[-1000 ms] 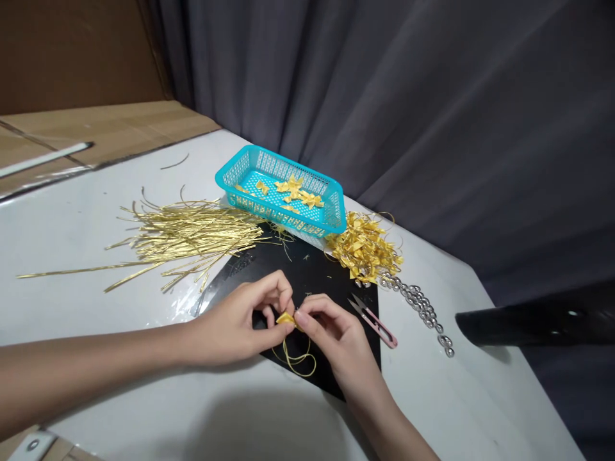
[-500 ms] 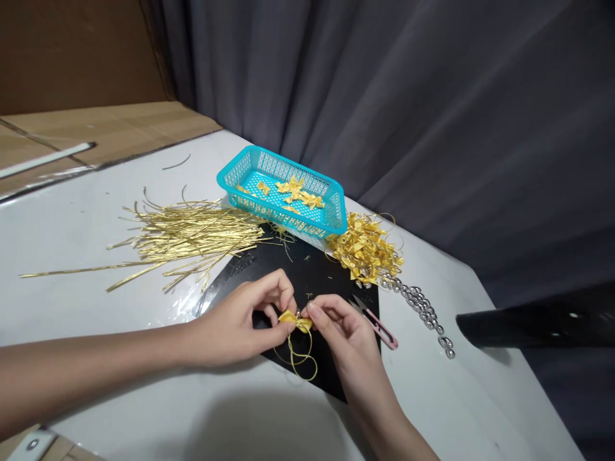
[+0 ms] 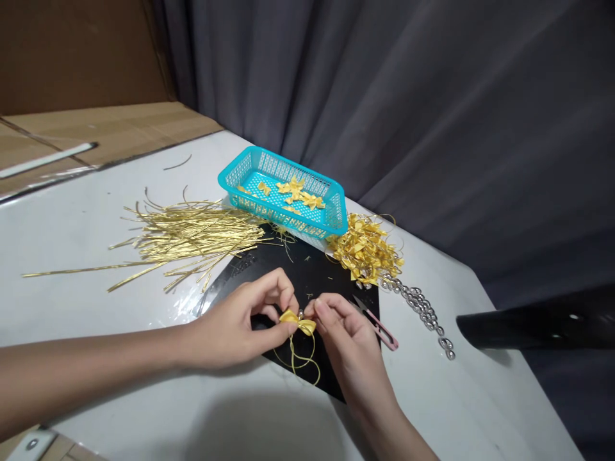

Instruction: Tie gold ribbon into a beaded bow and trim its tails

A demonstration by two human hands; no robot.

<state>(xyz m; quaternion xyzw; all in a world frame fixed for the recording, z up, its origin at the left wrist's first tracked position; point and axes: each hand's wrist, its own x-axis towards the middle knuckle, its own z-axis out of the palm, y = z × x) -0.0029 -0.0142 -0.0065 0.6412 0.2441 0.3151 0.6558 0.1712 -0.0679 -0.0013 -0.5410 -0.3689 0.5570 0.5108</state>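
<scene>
My left hand [image 3: 262,310] pinches a small yellow ribbon bow [image 3: 302,325] between thumb and fingertips, above a black mat [image 3: 331,368]. A thin gold cord [image 3: 310,363] hangs from the bow in loops. By the bow's upper edge sits a small silver bead [image 3: 301,314]. Just right of the bead, my right hand [image 3: 348,330] has thumb and index finger pressed together; whatever lies between them is too small to make out. Pink-handled thread snips [image 3: 382,333] lie beside the right hand, partly behind it.
Gold cord lengths [image 3: 192,230] lie in a heap on the white table [image 3: 86,307]. A turquoise basket [image 3: 283,218] holds several yellow bows. A pile of yellow bows with cords [image 3: 365,246] and a trail of silver beads [image 3: 423,307] lie right. A black tube-like object [image 3: 528,320] juts in.
My right fingertips have drawn slightly to the right, and the bow shows a little more between the hands. The hanging cord loop has shifted slightly right. My left hand keeps its pinch.
</scene>
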